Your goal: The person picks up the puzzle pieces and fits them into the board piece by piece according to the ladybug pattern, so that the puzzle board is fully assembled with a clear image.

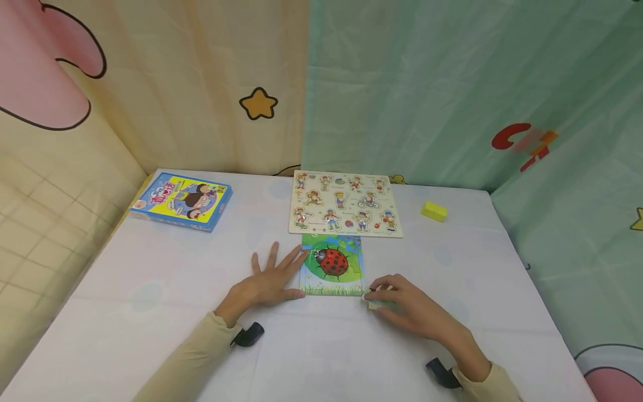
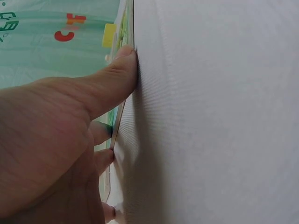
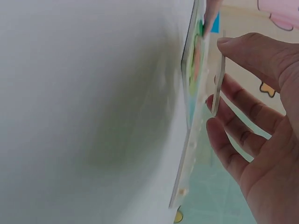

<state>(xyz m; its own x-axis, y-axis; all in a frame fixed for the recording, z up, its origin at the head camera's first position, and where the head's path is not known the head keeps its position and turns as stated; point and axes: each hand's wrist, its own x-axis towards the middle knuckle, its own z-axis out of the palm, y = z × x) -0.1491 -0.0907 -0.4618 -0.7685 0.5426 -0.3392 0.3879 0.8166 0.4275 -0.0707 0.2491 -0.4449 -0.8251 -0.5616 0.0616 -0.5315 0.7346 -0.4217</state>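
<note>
A square ladybug puzzle board (image 1: 331, 286) lies on the white table, its top edge against a larger picture board. My left hand (image 1: 268, 285) is spread at its left side, with thumb and fingers straight and touching the edge, as the left wrist view also shows. Just off the lower right corner, my right hand (image 1: 409, 304) pinches a thin flat puzzle piece (image 3: 218, 86) between thumb and fingers. That piece is seen edge-on in the right wrist view and held above the table; its printed face is mostly hidden by the fingers.
The cream peg puzzle board (image 1: 346, 204) with sports figures lies behind the ladybug puzzle. A blue and yellow box (image 1: 183, 201) is at the back left. A yellow block (image 1: 434, 211) sits at the back right. Printed curtains (image 1: 402, 100) hang behind the table.
</note>
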